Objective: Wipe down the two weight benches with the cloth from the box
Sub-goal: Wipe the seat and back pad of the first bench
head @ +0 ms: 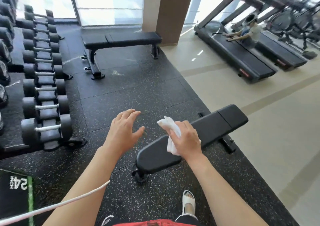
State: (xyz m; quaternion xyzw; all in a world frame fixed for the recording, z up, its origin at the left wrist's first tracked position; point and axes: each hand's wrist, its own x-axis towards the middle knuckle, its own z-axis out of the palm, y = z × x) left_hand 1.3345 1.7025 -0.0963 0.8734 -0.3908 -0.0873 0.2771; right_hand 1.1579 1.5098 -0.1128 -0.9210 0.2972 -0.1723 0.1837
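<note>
Red shorts point(147, 223) edged the bottom of the view, with a white sandal point(188, 203) planted on the speckled black rubber floor point(121, 94) and a white cable point(57, 205) crossing the left forearm. Just ahead stood the near bench point(216, 127), its long black pad running away to the right. The right hand point(187, 140) rested on that pad near its closer end, fingers curled round a crumpled white cloth point(170, 130) that touched the upholstery, one corner sticking up past the fingertips. The left hand point(123, 129) hovered above the floor just left of the bench, fingers spread and relaxed, holding nothing. Well beyond, the far bench point(121, 39) stood crosswise near a brown pillar point(166, 9). Along the left side a rack of dumbbells point(43, 87) ran in a row. To the right, on the pale tiled floor, were treadmills point(242, 52), and another person point(249, 32) leaned over one of the belts.
</note>
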